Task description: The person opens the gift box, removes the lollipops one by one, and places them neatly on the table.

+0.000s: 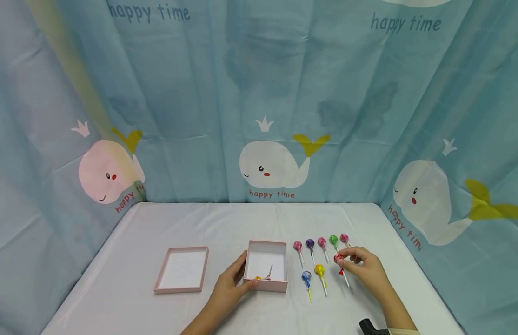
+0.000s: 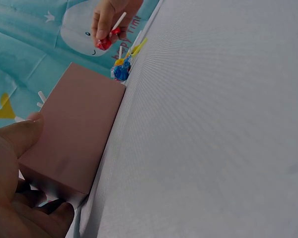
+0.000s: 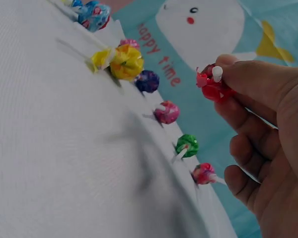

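My right hand (image 1: 365, 270) pinches a red-wrapped lollipop (image 3: 214, 85) between thumb and fingers, its white stick pointing down in the head view. In the right wrist view the lollipop is up off the white cloth. My left hand (image 1: 231, 284) grips the left side of a pink box (image 1: 265, 285), thumb at its front edge and fingers round the side and back. Inside the open box lie a yellow lollipop (image 1: 258, 278) and a white stick (image 1: 270, 270). Right of the box, a blue lollipop (image 1: 306, 276) and a yellow-wrapped lollipop (image 1: 319, 270) lie near my right hand.
Behind them runs a row of lollipops, among them a purple one (image 1: 310, 244) and a green one (image 1: 333, 239). The box's pink-edged lid (image 1: 181, 270) lies to the left. A whale-print curtain (image 1: 192, 116) encloses the table (image 1: 129, 298) at back and sides.
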Demonstrator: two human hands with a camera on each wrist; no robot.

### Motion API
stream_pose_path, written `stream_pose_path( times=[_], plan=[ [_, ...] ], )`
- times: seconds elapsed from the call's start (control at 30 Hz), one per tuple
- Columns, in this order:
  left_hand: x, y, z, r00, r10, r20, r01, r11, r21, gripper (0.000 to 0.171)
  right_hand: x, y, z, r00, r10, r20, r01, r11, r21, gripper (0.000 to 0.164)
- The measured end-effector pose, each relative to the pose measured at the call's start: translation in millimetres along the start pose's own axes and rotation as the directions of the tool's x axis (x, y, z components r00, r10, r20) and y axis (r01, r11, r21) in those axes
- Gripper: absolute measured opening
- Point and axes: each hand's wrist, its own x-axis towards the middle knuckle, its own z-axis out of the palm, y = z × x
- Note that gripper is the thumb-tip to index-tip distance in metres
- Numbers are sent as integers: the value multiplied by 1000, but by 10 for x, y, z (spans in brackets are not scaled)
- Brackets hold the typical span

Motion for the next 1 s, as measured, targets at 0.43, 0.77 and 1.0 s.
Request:
stream_pose_path(
  times=[0.43,0.77,1.0],
  plan=[
    [-6,-10,3,1000,12,10,-12,1000,9,95,7,112,151,985,121,119,-117,993,-34,27],
    [-8,1,-2,1000,10,6,-10,1000,7,96,22,145,206,987,100,129,-88,992,-93,27],
    [-11,-16,-3,1000,6,7,-6,1000,10,95,30,165,203,984,99,145,-85,992,-98,28]
  ],
)
